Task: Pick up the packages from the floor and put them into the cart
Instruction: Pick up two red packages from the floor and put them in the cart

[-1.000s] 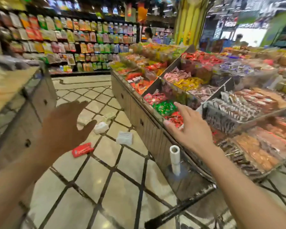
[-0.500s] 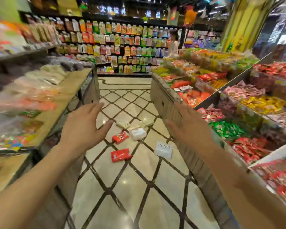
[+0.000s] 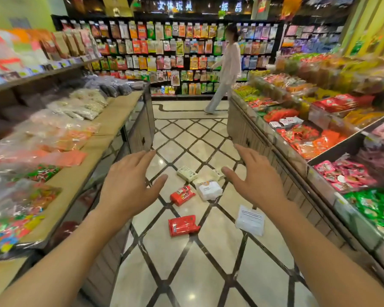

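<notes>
The left hand and the right hand are both stretched forward over the aisle, palms down, with the fingers spread apart and nothing held in them. Under and between the 2 hands, 6 packages lie on the shiny cream tiled floor with dark diagonal lines.

Nearest is a flat red plastic package, lying alone on a tile. Right of it, close to the right forearm, lies a thin white translucent pouch with a printed label. Further away is a smaller red package with white print, and just beside it a puffy white package with an orange mark. Behind these lie a pale cream rectangular package and another pale one, partly hidden by the right thumb.

Snack counters stand along both sides of the aisle. At the far end a person in light clothes walks past a wall of hanging packets.
</notes>
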